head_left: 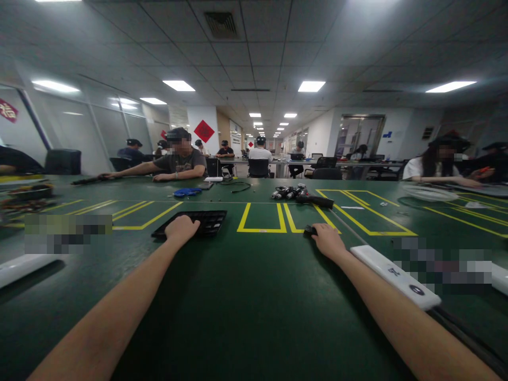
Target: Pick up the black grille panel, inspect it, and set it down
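Observation:
My left hand (181,227) is at the near edge of a flat black tray (212,222) with a grid of shallow compartments. Its thumb shows on the right, and the fingers look curled over the tray, partly hidden. The tray lies on the green table, left of the middle. To the right, my right hand (328,239) is closed on a small black object (310,230) at the table surface, beside a yellow tape line. What kind of object it is cannot be made out. Beyond that hand lies a bundle of dark and silvery cables or connectors (291,191).
A white power strip (395,275) lies under my right forearm, its cord running back. Yellow tape (262,230) marks boxes on the green table (246,296). Blue items (187,192) lie farther back. A person (184,159) reaches across the far side; another person (440,164) sits at right.

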Demonstrator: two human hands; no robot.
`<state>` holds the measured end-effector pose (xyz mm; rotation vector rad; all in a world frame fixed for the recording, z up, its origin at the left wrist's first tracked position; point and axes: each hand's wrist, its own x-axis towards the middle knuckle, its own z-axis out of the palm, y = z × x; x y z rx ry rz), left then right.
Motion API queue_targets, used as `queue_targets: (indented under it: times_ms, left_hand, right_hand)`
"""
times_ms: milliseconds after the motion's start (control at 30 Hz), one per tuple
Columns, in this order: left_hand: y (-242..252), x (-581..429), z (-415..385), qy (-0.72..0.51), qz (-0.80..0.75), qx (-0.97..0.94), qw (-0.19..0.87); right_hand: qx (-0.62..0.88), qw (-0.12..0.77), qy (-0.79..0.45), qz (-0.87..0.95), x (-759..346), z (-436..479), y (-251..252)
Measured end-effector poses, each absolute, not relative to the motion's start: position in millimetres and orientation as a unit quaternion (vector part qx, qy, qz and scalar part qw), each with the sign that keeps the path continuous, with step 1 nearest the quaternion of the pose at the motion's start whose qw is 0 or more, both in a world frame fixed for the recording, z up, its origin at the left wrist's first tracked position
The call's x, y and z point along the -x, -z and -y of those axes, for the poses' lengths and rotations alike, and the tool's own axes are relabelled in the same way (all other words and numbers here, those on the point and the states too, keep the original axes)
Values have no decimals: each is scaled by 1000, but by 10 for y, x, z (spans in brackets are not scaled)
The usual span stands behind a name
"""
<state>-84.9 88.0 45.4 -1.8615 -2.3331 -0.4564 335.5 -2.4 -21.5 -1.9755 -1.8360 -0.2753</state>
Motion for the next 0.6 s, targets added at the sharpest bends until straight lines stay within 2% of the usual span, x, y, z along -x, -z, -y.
queue_targets:
  times_ms: [133,367,467,600]
  left_hand:
    - [-415,513,-726,211,670,701,119]
    - [-90,-130,-392,124,490,862,40]
    - [-66,-152,-388,139,482,865,7]
    - [-140,-106,-408,236,551,801,-15]
  right_hand:
    - [697,209,136,673,-3106,112,113]
    - [582,176,15,794,-2551,334,57]
    - [563,173,-18,808,-2530,378,59]
    - [555,181,-8,812,-2572,405,36]
